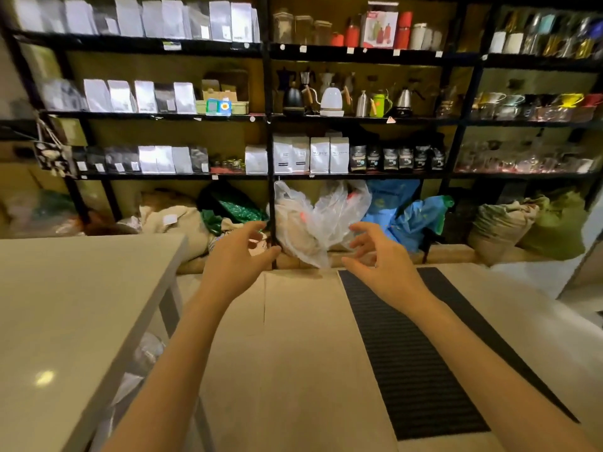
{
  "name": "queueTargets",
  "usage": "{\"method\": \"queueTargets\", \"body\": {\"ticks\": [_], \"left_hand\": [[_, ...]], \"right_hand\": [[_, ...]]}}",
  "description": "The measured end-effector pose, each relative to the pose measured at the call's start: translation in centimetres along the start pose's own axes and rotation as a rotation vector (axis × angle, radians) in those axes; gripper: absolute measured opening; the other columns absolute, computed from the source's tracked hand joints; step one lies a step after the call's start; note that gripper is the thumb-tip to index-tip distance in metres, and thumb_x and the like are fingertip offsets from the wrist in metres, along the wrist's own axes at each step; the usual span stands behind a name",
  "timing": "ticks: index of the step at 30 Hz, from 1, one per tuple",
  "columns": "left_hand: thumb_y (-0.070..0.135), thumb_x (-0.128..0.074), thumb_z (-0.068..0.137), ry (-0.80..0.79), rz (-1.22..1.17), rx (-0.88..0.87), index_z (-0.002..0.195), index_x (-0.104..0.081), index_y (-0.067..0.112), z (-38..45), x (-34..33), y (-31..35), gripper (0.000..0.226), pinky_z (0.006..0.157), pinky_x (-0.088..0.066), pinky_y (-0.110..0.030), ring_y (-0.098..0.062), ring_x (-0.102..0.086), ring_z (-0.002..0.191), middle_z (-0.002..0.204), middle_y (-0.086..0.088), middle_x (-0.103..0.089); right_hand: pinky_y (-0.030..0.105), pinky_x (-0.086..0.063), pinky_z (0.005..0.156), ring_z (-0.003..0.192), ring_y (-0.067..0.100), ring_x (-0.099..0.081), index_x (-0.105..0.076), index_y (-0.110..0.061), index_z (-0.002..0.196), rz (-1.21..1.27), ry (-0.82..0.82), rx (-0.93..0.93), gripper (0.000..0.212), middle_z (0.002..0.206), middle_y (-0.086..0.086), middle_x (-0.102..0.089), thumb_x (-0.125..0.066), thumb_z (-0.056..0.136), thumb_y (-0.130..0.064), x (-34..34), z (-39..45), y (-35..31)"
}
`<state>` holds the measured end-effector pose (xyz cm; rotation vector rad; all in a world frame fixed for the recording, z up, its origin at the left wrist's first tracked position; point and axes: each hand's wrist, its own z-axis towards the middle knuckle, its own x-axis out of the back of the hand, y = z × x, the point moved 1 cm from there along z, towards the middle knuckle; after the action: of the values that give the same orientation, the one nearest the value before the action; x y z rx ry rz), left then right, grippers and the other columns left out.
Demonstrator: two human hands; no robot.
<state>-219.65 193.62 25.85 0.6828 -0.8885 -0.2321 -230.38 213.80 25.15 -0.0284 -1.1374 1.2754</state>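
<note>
Hands first: we've got our left hand (239,252) and right hand (378,256) both stretched out in front of us, one on each side of a clear plastic bag (313,216). Fingers (257,227) on the left are spread and loosely curved, thumb apart from them, gripping nothing. The right fingers (359,228) are the same, wide and a bit hooked, with nothing in them. Their tips sit just beside the bag's lower edges, and we honestly can't tell if they touch the plastic or not.

The bag itself sits at the bottom level of the black shelving (267,50), right in front of one upright post, under the shelf board with the white pouches (319,154). It's crumpled, with its top edges sticking up. Inside we see a tan lump on the left side and a small red-orange bit, too blurry to name.

Other containers around it: a blue bag (408,216) just to the right, a dark green one (235,207) to the left, and burlap sacks (499,226) further right, contents hidden. Next to the white pouches stands a row of small dark pouches (398,158), and silver pouches (163,158) fill the left bays, all closed. Glass jars (303,29) on the top shelf seem to hold something brownish, though it's blurry. Kettles (331,99) line the middle shelf.

Closer to us, a pale desk (81,288) stands on the left, and a black ribbed mat (417,353) lies on the floor (293,353) under our right arm.
</note>
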Motion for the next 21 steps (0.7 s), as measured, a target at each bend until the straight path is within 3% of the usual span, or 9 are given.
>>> {"method": "queueTargets", "body": {"ticks": [5,13,17,21], "left_hand": [[0.025,-0.063,0.085,0.039,0.066,0.029,0.128,-0.050,0.015,9.0,-4.6,-3.0,0.046,0.091,-0.046,-0.039,-0.022,-0.056,0.108,0.121,-0.008,-0.061],[0.023,-0.064,0.085,0.129,0.097,0.213,0.132,-0.044,0.018,22.4,-7.5,-8.1,0.051,0.088,-0.046,-0.035,-0.021,-0.054,0.110,0.124,-0.007,-0.056],[0.024,-0.064,0.085,0.197,0.042,0.338,0.135,-0.041,0.018,26.5,-7.6,-12.3,0.055,0.088,-0.045,-0.033,-0.019,-0.053,0.109,0.126,-0.006,-0.054],[0.022,-0.062,0.087,0.259,0.031,0.418,0.137,-0.038,0.019,30.4,-8.1,-17.0,0.055,0.091,-0.044,-0.032,-0.019,-0.050,0.113,0.129,-0.006,-0.052]], "right_hand": [[0.038,-0.053,0.081,0.090,0.016,-0.058,-0.043,-0.020,0.128,0.066,-0.120,0.085,0.050,0.102,0.000,-0.059,-0.067,0.084,-0.021,-4.0,10.7,6.4],[0.032,-0.052,0.079,0.087,0.014,-0.059,-0.038,-0.018,0.134,0.157,-0.261,0.240,0.056,0.103,-0.002,-0.057,-0.066,0.085,-0.018,-8.8,29.1,12.4],[0.040,-0.052,0.082,0.088,0.014,-0.060,-0.038,-0.018,0.133,0.238,-0.336,0.276,0.056,0.102,-0.004,-0.057,-0.066,0.085,-0.019,-13.8,35.9,14.1],[0.037,-0.052,0.081,0.088,0.010,-0.059,-0.033,-0.019,0.137,0.310,-0.394,0.302,0.062,0.104,-0.008,-0.054,-0.066,0.085,-0.020,-20.3,41.3,15.0]]}}
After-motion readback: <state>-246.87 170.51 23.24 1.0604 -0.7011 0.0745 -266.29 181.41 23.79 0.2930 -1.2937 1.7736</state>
